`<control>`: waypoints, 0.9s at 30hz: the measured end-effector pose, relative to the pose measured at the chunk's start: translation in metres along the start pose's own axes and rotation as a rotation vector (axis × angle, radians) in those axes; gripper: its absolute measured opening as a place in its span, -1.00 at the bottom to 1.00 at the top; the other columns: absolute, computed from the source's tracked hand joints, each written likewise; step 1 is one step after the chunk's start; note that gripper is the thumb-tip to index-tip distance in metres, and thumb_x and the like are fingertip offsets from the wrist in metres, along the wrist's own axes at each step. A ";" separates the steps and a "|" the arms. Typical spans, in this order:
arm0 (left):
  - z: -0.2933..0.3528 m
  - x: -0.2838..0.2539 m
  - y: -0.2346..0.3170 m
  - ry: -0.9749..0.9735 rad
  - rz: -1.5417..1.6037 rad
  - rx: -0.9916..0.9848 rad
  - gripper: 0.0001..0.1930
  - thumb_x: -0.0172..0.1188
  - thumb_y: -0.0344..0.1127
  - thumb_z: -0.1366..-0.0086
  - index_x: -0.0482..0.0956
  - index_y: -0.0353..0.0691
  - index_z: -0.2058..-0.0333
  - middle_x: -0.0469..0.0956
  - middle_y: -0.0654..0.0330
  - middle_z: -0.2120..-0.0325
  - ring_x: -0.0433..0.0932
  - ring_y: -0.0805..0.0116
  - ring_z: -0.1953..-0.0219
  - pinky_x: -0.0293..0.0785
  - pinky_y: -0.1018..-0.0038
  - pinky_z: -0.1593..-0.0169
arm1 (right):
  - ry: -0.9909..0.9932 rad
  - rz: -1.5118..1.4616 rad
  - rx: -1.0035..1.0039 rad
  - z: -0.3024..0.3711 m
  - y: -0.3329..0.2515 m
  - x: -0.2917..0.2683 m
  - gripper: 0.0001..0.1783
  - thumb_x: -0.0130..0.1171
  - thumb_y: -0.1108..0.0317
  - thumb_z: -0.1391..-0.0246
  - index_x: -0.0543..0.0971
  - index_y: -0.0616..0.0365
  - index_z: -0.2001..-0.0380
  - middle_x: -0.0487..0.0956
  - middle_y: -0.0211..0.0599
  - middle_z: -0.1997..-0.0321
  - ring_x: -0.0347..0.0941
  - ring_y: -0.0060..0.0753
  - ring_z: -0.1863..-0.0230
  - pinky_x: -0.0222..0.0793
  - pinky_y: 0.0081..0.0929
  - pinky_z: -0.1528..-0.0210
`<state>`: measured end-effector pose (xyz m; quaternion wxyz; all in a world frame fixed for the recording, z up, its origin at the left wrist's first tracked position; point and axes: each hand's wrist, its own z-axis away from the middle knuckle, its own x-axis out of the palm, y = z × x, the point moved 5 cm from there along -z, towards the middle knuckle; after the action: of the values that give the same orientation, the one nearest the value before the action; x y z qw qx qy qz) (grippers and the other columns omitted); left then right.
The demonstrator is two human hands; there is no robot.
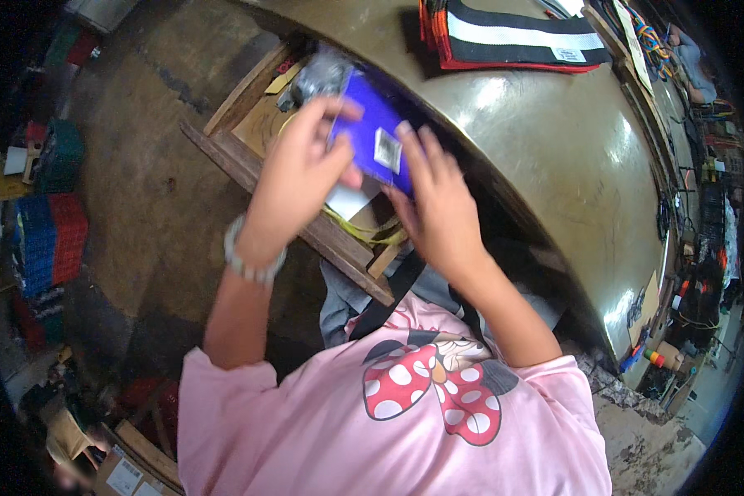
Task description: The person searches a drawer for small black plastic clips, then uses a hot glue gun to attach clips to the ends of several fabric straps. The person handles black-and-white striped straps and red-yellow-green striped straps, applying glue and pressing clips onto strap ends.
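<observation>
A flat blue-purple packet (370,116) with a white label is between my hands, above an open wooden drawer (306,227). My left hand (312,149) has curled fingers and thumb at its left edge, a little blurred by motion. On the opposite edge, my right hand (438,186) grips it with the fingers over the top and the thumb below. Crumpled clear plastic (322,73) lies at the drawer's far end, next to the packet. Below the packet, a white sheet (349,201) and a yellow-green strip (360,233) show inside the drawer.
A shiny metal tabletop (537,140) curves over the drawer. On its far side lies a stack of black and red fabric pieces (521,37) with a white band. Blue and red crates (50,244) stand on the floor to the left. Cords (653,37) lie at the far right.
</observation>
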<state>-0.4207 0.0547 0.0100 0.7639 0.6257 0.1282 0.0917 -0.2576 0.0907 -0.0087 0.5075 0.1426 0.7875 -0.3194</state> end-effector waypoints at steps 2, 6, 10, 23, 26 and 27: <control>0.040 -0.001 -0.002 0.095 0.078 -0.158 -0.83 0.03 -0.55 -0.35 0.48 -0.35 0.10 0.52 0.17 0.33 0.58 0.55 0.48 0.53 0.63 0.40 | -0.146 0.097 -0.117 0.009 -0.018 -0.001 -0.28 0.17 0.30 0.01 0.32 0.16 -0.28 0.35 0.16 -0.26 0.39 0.29 -0.12 0.42 -0.08 -0.13; 0.103 0.009 0.023 0.115 -0.198 0.248 -0.85 0.04 -0.60 -0.31 0.61 -0.37 0.28 0.55 0.13 0.25 0.63 0.41 0.38 0.58 0.56 0.31 | -0.027 -0.152 -0.158 0.022 -0.041 -0.006 -0.31 0.08 0.36 -0.04 0.29 0.16 -0.30 0.37 0.20 -0.25 0.44 0.33 -0.12 0.52 -0.15 -0.02; 0.108 -0.011 0.026 0.245 -0.323 0.521 -0.64 0.16 -0.51 -0.22 0.48 -0.33 -0.03 0.44 -0.03 -0.02 0.54 0.18 0.01 0.44 0.31 -0.07 | -0.003 -0.324 -0.117 0.018 -0.032 0.000 -0.34 0.05 0.43 -0.04 0.31 0.18 -0.29 0.42 0.23 -0.19 0.53 0.15 -0.04 0.53 -0.20 0.00; 0.028 -0.048 -0.106 0.094 0.012 0.138 -0.33 0.15 -0.06 -0.31 0.20 -0.20 -0.30 0.22 -0.06 -0.29 0.19 0.07 -0.34 0.02 0.17 -0.41 | 0.042 -0.269 -0.283 -0.008 -0.026 0.003 -0.28 0.03 0.45 -0.01 0.35 -0.31 -0.29 0.44 0.17 -0.16 0.55 0.17 0.02 0.55 -0.13 0.06; 0.048 -0.043 -0.089 -0.222 -0.742 0.126 -0.40 0.22 -0.12 -0.25 0.32 -0.16 -0.22 0.35 -0.01 -0.19 0.33 0.08 -0.23 0.19 0.21 -0.31 | -0.122 -0.267 -0.280 -0.007 -0.023 0.010 -0.32 0.03 0.44 -0.01 0.39 -0.30 -0.26 0.47 0.16 -0.12 0.56 0.14 0.04 0.56 -0.17 0.08; 0.054 -0.044 -0.078 -0.263 -0.740 0.060 -0.46 0.25 -0.16 -0.22 0.41 -0.16 -0.16 0.45 0.01 -0.10 0.43 0.08 -0.14 0.30 0.22 -0.24 | -0.141 -0.254 -0.285 -0.007 -0.021 0.009 -0.34 0.03 0.45 -0.01 0.41 -0.29 -0.24 0.48 0.12 -0.10 0.58 0.10 0.10 0.57 -0.18 0.09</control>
<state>-0.4471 -0.0241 -0.0527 0.7368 0.5656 0.2486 -0.2747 -0.2785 0.0788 -0.0076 0.5321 -0.0540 0.7988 -0.2755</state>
